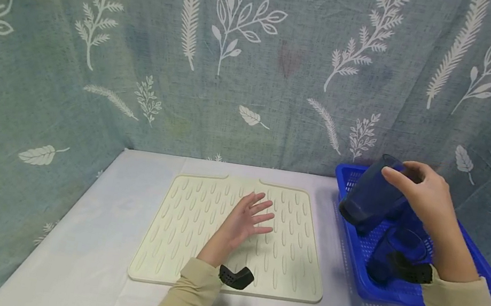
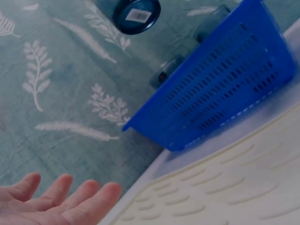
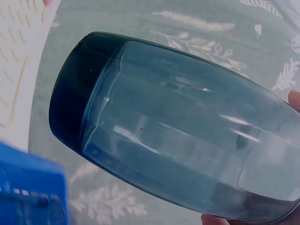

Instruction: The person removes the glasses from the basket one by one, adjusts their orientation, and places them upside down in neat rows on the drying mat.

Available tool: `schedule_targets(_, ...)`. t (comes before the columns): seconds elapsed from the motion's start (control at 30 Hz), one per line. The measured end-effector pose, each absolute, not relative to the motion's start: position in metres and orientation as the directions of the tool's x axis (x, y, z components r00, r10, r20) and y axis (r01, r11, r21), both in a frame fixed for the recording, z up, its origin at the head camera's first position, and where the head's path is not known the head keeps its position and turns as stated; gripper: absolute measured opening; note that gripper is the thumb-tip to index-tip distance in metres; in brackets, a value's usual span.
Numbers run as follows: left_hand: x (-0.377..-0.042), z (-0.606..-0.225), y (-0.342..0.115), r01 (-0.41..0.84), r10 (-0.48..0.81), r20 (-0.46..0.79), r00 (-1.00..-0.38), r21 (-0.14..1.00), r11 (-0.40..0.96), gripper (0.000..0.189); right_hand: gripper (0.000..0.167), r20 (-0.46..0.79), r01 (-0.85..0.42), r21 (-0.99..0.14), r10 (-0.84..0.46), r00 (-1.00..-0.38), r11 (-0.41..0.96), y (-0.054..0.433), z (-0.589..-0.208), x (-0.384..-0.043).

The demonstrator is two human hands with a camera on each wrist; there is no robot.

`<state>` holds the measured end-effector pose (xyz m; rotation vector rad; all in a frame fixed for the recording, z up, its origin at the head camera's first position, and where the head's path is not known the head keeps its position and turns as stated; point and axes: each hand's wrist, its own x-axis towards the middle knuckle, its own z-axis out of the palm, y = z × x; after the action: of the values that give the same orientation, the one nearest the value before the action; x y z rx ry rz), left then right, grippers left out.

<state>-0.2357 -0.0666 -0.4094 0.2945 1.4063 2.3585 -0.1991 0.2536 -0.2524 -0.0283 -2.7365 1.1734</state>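
My right hand [image 1: 425,191] grips a blue-tinted drinking glass [image 1: 371,193] near its rim, thumb on one side and fingers on the other. The glass is tilted, its thick dark base pointing down and left over the basket's left edge. In the right wrist view the glass [image 3: 178,126] fills most of the picture and looks hollow. A white label shows on its base [image 2: 138,15] in the left wrist view. My left hand [image 1: 246,221] holds nothing; its fingers are spread over the cream draining mat [image 1: 190,252].
A blue plastic basket [image 1: 358,264] with slotted walls stands at the right of the white-covered table [image 1: 81,234]. Inside it are more blue glasses, one upright glass [image 1: 396,254] near the front. A grey-green leaf-patterned curtain [image 1: 259,69] hangs behind.
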Motion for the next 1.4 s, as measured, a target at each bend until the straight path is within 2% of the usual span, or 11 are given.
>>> schedule_targets(0.7,-0.230,-0.405,-0.053,-0.235,0.408,-0.013,-0.913,0.834,-0.500,0.057,0.086,0.070,-0.055,-0.779,-0.001,-0.998,0.624,0.200,-0.281,-0.217)
schedule_targets(1.4,-0.226,-0.405,-0.044,-0.261,0.393,-0.070,-0.917,0.849,-0.458,0.055,0.084,-0.003,0.005,-0.869,0.005,-1.000,0.495,0.157,-0.304,-0.224)
